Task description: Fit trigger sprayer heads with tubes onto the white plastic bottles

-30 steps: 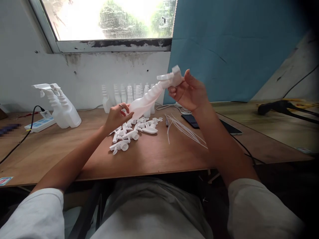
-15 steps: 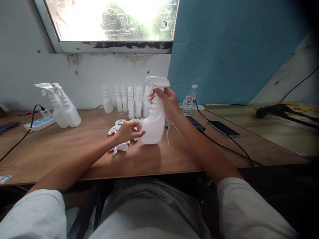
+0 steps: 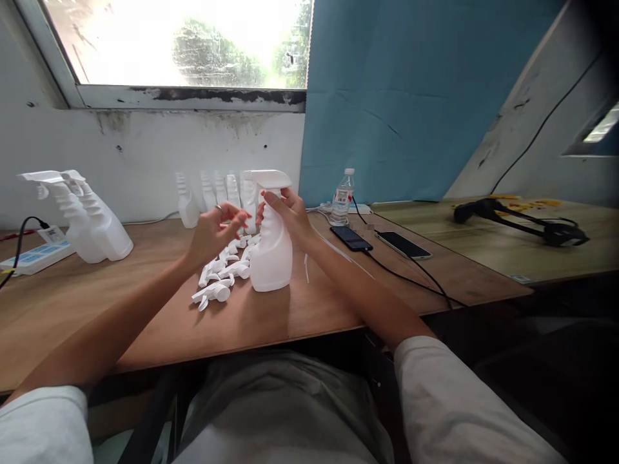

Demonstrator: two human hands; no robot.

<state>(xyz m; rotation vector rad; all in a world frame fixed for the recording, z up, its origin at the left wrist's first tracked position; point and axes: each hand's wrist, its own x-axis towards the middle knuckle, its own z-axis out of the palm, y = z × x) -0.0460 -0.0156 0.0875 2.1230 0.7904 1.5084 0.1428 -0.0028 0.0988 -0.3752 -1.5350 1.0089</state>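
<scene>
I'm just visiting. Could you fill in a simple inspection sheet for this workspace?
Surface: brown table.
Working things: held spray bottle, upright with its head on; pile of white spray heads beside it; headless bottles near the wall; headed pair of bottles at far left.
Clutter: water bottle, two phones.
Hands: right hand grips the bottle's neck; left hand is raised beside it, nothing visibly held.
Cables: black cables beside the phones; another by the power strip.
Surroundings: window, stained wall, blue sheet.

The spray bottle is milky white, the tabletop brown, the sheet blue.
</scene>
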